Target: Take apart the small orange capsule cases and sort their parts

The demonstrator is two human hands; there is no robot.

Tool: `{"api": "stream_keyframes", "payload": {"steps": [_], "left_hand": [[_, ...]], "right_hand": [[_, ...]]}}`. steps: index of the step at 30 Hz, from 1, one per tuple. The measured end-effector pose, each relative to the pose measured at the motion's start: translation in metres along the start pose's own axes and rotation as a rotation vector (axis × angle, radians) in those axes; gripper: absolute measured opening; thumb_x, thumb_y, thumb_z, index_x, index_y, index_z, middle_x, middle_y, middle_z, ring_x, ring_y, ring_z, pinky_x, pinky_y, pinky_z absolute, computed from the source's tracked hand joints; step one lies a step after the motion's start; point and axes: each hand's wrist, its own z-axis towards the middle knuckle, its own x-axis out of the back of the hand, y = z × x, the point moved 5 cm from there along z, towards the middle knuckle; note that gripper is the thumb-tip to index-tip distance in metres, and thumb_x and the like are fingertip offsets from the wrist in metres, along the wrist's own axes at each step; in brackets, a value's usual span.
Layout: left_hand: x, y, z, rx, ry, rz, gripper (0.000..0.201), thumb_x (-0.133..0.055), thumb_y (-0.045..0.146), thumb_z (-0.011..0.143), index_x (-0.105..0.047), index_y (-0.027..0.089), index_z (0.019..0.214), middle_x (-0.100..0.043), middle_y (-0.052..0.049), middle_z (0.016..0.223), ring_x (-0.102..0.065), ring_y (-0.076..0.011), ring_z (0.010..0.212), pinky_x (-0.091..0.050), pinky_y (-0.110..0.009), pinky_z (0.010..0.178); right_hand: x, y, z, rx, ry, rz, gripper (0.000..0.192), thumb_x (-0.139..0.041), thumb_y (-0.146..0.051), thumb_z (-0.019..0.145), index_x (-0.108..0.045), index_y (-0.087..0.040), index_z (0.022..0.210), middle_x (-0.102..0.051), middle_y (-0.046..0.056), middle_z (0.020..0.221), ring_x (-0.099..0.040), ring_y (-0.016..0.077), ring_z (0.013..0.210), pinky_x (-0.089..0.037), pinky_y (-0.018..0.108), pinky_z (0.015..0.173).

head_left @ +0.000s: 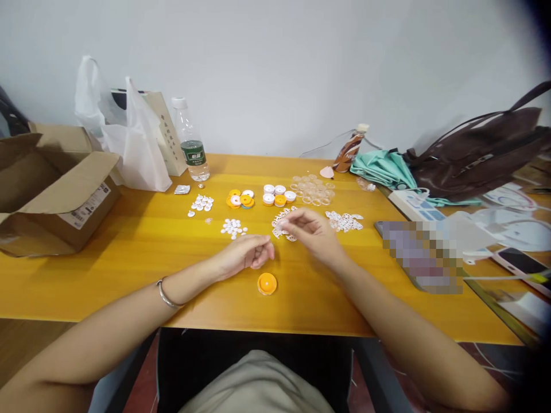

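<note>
White piece (282, 228) between right fingers (289, 225)

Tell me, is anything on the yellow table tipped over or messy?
Yes, one thing: the brown drink bottle at the back leans over against the teal cloth instead of standing, unlike the upright water bottle. The small white and orange parts lie in tidy groups, and one orange cap sits alone near the left hand.

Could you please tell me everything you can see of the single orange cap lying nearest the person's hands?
The orange cap is a small round piece, plastic by its look, with a raised rim and a paler centre. It lies flat on the yellow table, alone, just below the left hand; nothing touches it.
</note>
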Motion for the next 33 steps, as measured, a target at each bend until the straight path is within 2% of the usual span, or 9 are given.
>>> {"api": "stream_keyframes", "payload": {"steps": [3,5,8,10,14,24,28,30,33], "left_hand": [[0.004,0.003,-0.001,-0.060,0.043,0.088,0.036,-0.042,0.041,0.086,-0.059,0.013,0.072,-0.042,0.003,0.047,-0.035,-0.0079,0.045,-0.023,-0.023,0.048],[0.007,0.003,-0.001,-0.077,0.062,0.146,0.036,-0.043,0.042,0.085,-0.059,0.013,0.072,-0.044,0.003,0.049,-0.036,-0.0078,0.047,-0.024,-0.022,0.048],[0.010,0.001,-0.002,-0.072,0.091,0.241,0.035,-0.044,0.042,0.085,-0.059,0.013,0.072,-0.046,0.002,0.052,-0.039,-0.0079,0.049,-0.026,-0.022,0.049],[0.012,0.000,-0.001,-0.069,0.109,0.296,0.033,-0.046,0.041,0.085,-0.059,0.013,0.073,-0.047,0.002,0.053,-0.040,-0.0080,0.051,-0.027,-0.022,0.050],[0.014,0.001,-0.001,-0.079,0.129,0.336,0.033,-0.047,0.042,0.084,-0.059,0.014,0.073,-0.047,0.003,0.055,-0.041,-0.0080,0.052,-0.029,-0.021,0.051],[0.009,0.011,-0.007,-0.132,0.087,0.479,0.029,-0.047,0.038,0.084,-0.058,0.014,0.073,-0.054,0.001,0.066,-0.045,-0.0079,0.057,-0.036,-0.021,0.057],[0.007,0.018,-0.011,-0.152,0.032,0.546,0.031,-0.042,0.039,0.087,-0.058,0.014,0.076,-0.054,0.000,0.068,-0.047,-0.0090,0.061,-0.038,-0.022,0.061],[0.004,0.023,-0.016,-0.152,-0.043,0.630,0.030,-0.042,0.040,0.087,-0.059,0.015,0.083,-0.056,-0.002,0.074,-0.050,-0.0107,0.067,-0.040,-0.024,0.065],[-0.001,0.026,-0.025,-0.168,-0.156,0.821,0.031,-0.059,0.041,0.077,-0.057,0.017,0.097,-0.058,-0.004,0.087,-0.051,-0.0139,0.079,-0.041,-0.026,0.072]], "right_hand": [[0.068,-0.008,0.007,0.045,0.294,-0.200,0.021,-0.065,-0.036,0.071,-0.062,-0.020,0.083,-0.066,0.003,0.079,-0.060,0.0139,0.069,-0.049,0.030,0.069],[0.114,-0.002,0.009,-0.030,0.392,-0.458,0.020,-0.065,-0.033,0.070,-0.066,-0.018,0.083,-0.068,0.005,0.081,-0.060,0.0153,0.067,-0.048,0.030,0.066],[0.162,0.024,0.010,-0.291,0.356,-0.804,0.013,-0.063,-0.026,0.068,-0.069,-0.017,0.075,-0.069,0.007,0.073,-0.060,0.0174,0.064,-0.046,0.030,0.063],[0.175,0.040,0.009,-0.405,0.296,-0.924,0.012,-0.062,-0.024,0.067,-0.070,-0.016,0.072,-0.070,0.007,0.072,-0.061,0.0193,0.066,-0.045,0.031,0.064],[0.176,0.056,0.009,-0.423,0.224,-0.970,0.016,-0.059,-0.026,0.068,-0.070,-0.016,0.073,-0.071,0.007,0.074,-0.062,0.0193,0.067,-0.045,0.029,0.062],[0.175,0.064,0.012,-0.462,0.158,-0.980,0.016,-0.061,-0.028,0.066,-0.069,-0.014,0.070,-0.068,0.006,0.065,-0.059,0.0171,0.059,-0.042,0.027,0.056],[0.176,0.051,0.012,-0.411,0.312,-0.996,0.022,-0.063,-0.032,0.066,-0.068,-0.014,0.076,-0.067,0.008,0.070,-0.058,0.0178,0.063,-0.043,0.029,0.060],[0.172,0.035,0.011,-0.297,0.432,-0.950,0.024,-0.062,-0.036,0.069,-0.067,-0.014,0.077,-0.066,0.007,0.071,-0.056,0.0169,0.063,-0.043,0.029,0.061],[0.149,0.006,0.007,-0.038,0.546,-0.745,0.027,-0.055,-0.043,0.076,-0.064,-0.017,0.077,-0.062,0.006,0.070,-0.053,0.0146,0.061,-0.042,0.028,0.061]]}}
